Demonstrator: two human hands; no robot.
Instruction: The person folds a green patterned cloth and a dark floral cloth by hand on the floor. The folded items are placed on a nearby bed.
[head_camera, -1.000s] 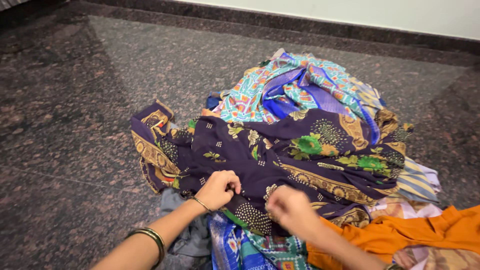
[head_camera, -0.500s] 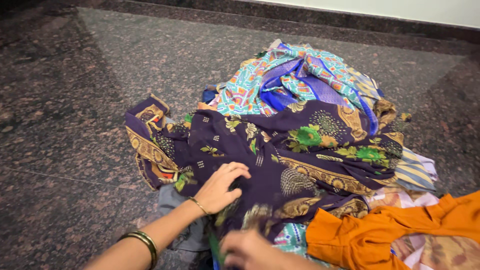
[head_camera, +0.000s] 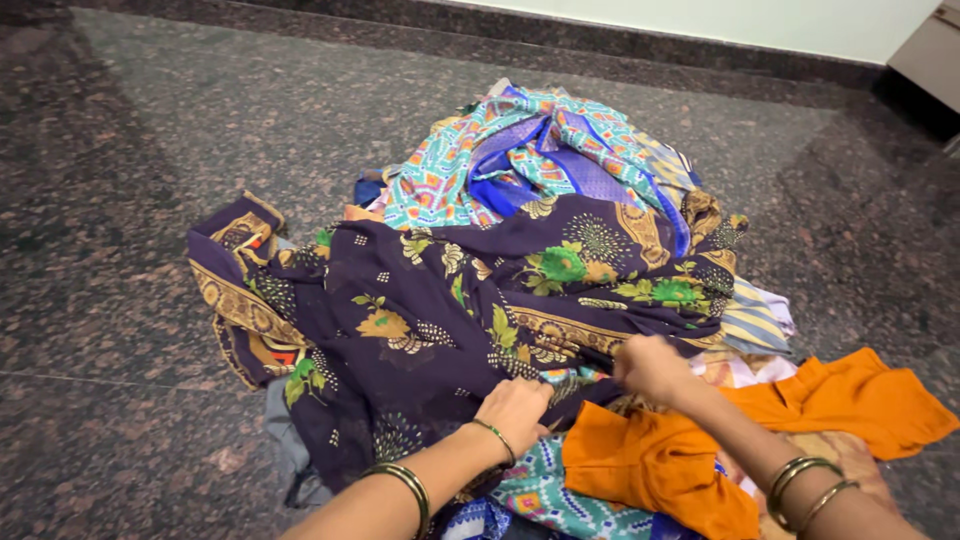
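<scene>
A dark purple cloth (head_camera: 420, 310) with green and gold flowers lies spread over a heap of clothes on the floor. My left hand (head_camera: 515, 412) grips its near edge with closed fingers. My right hand (head_camera: 650, 368) pinches the same edge a little to the right. Both wrists wear bangles. An orange garment (head_camera: 660, 460) lies under my right forearm. A turquoise and blue patterned cloth (head_camera: 520, 160) tops the far side of the heap.
Dark speckled stone floor (head_camera: 150, 150) surrounds the heap. A striped cloth (head_camera: 755, 320) sticks out at the right. A dark skirting and pale wall (head_camera: 700, 20) run along the back; a cabinet corner (head_camera: 930, 50) shows at the top right.
The purple cloth has been spread wider over the heap. My right hand moved up and to the right onto its edge; my left hand shifted toward me along the edge.
</scene>
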